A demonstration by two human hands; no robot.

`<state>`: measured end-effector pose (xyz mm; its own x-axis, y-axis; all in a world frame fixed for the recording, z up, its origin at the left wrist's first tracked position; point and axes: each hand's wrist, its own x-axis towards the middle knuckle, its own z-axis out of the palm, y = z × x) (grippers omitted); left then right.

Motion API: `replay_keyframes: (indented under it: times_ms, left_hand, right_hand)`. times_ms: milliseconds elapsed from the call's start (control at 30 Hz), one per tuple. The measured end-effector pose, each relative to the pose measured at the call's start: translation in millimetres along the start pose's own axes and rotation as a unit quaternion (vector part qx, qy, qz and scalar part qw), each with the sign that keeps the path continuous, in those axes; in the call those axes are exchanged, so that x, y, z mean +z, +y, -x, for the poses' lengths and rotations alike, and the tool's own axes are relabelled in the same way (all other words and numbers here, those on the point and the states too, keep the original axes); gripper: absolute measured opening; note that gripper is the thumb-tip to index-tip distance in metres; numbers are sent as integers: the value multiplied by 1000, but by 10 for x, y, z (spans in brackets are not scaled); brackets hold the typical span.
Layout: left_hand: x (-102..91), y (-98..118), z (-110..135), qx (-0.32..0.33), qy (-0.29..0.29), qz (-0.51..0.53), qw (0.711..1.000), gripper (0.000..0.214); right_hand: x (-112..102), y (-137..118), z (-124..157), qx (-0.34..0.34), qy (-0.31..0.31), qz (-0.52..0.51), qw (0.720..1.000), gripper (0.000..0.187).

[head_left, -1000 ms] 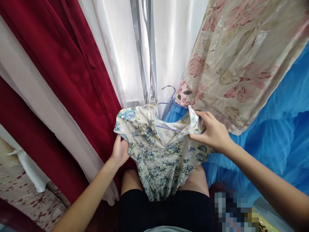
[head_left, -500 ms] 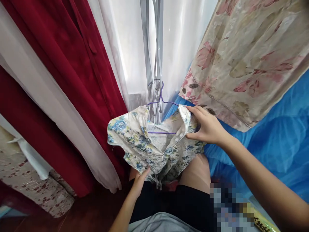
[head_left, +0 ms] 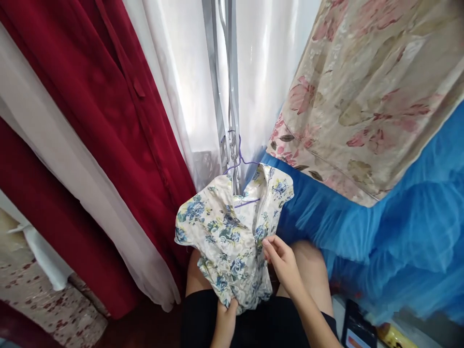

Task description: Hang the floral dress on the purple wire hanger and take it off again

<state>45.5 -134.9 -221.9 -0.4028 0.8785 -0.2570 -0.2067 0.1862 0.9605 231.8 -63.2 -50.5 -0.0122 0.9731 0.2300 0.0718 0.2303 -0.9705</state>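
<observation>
1. The left hand is grasping the floral blouse at its lower edge, its thumb closing over the cloth.
2. The right hand is curling its fingers partway, thumb near the forefinger, with its fingertips meeting the blouse's front (whether they are pinching fabric or only touching it, I cannot tell).
3. Taking the blouse as the clock's centre, the left hand is sitting at 6 o'clock and the right hand between 3 and 4.
4. The blouse is hanging from a purple hanger at 12 o'clock, its lower part lying before the person's thighs.
5. Farther out at 12, a metal stand is rising before white cloth.
6. Red cloth is draping between 10 and 11, beige flowered cloth is hanging at 2, and blue ruffled fabric is spreading at 3.
</observation>
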Motion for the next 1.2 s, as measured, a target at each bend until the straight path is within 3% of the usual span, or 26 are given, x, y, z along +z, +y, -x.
replay_keyframes:
  times_ms: [133, 233, 600, 733, 833, 867, 933, 1033, 1200]
  left_hand:
    - [-34, -13, -35, 16, -2, -10, 1000, 41]
    - [-25, 33, -24, 11, -14, -20, 1000, 44]
    - [14, 142, 26, -24, -36, -27, 999, 49]
    - [-90, 138, -23, 7, 35, -10, 999, 49]
    - [-120, 315, -46, 110, 133, -14, 985, 56]
    - [-96, 428, -45, 151, 141, -25, 978, 55]
    - [19, 710, -30, 215, 102, -56, 970, 46]
    - [310, 1138, 1, 269, -16, -106, 957, 35]
    - [699, 1524, -18, 279, -138, -125, 942, 20]
  right_hand:
    - [134, -11, -238, 6, -21, 83, 996, 41]
    - [174, 21, -262, 4, -43, 120, 992, 39]
    - [238, -5, -409, 13, -73, 226, 971, 17]
    - [213, 28, -353, 16, -62, 174, 983, 21]
    - [162, 34, -215, 22, -49, 108, 993, 20]
    - [153, 25, -169, 26, -44, 90, 995, 20]
    - [154, -11, -92, 32, -38, 64, 997, 21]
    - [194, -93, -28, 38, -55, 46, 997, 21]
    - [257, -190, 8, 46, -85, 36, 995, 22]
